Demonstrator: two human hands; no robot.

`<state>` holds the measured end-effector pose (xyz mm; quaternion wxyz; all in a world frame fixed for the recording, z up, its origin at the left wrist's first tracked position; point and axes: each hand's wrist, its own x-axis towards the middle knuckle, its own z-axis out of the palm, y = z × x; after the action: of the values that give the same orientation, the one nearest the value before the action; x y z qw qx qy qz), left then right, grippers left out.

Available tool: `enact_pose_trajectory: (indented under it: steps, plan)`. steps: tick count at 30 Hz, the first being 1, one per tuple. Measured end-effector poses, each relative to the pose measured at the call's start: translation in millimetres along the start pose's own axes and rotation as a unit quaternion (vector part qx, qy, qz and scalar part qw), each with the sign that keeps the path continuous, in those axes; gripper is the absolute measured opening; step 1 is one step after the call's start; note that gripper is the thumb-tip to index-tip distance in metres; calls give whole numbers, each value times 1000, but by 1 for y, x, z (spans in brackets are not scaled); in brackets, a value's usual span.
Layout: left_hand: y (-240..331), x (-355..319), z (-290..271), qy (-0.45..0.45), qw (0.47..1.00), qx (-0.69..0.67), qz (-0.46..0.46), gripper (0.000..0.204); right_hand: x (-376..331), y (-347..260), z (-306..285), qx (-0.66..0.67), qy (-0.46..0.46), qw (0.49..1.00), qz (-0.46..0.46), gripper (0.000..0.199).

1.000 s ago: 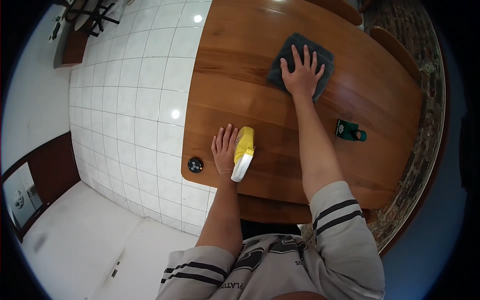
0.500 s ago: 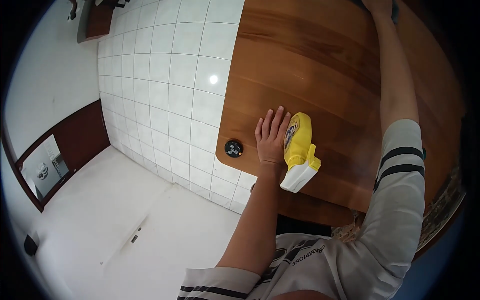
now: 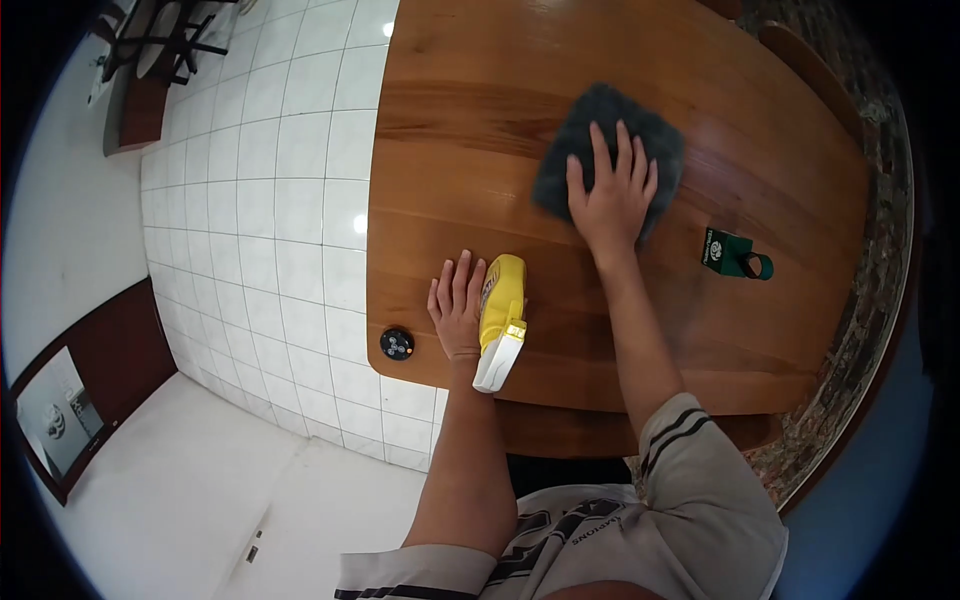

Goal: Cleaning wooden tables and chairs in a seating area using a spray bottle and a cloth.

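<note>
My left hand (image 3: 459, 308) lies flat on the wooden table (image 3: 440, 180) near its left front corner, fingers stretched out and holding nothing. Right beside it stands or lies a yellow spray bottle (image 3: 503, 300) with a white and yellow trigger head pointing toward me. Farther out and to the right, my right hand (image 3: 614, 200) presses flat with spread fingers on a folded dark grey cloth (image 3: 600, 110). The cloth rests on the tabletop, part of it hidden under the palm.
A round black call button (image 3: 396, 344) sits at the table's left front corner. On the right stands a green holder (image 3: 728, 252) with a round opening. Chair backs (image 3: 812, 75) line the far right edge. White floor tiles (image 3: 300, 200) run along the left.
My right hand has come back from the far edge toward the table's middle, and the cloth now shows under it. The view has shifted; my left hand stays beside the bottle.
</note>
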<state>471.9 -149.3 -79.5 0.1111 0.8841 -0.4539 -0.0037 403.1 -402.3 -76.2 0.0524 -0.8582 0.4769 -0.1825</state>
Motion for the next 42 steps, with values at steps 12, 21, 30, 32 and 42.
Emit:
enact_pose_trajectory:
  steps: [12, 21, 30, 32, 42]
  plan:
    - [4, -2, 1, -17, 1000, 19, 6, 83, -190, -12, -86, 14, -196, 980, -3, 55]
    - [9, -2, -8, -109, 992, -37, -54, 59, 46, -15, 31, -34, -23, 999, 15, 57]
    - [3, -2, -1, -62, 995, 83, -6, 72, 197, -43, 92, -79, 12, 997, -10, 72]
    - [6, -1, -6, -72, 996, 43, -23, 67, 221, -43, 102, -77, 12, 996, -39, 73]
    - [9, 7, -5, -23, 1000, 12, 2, 81, 272, -27, 108, -93, -35, 981, -167, 74]
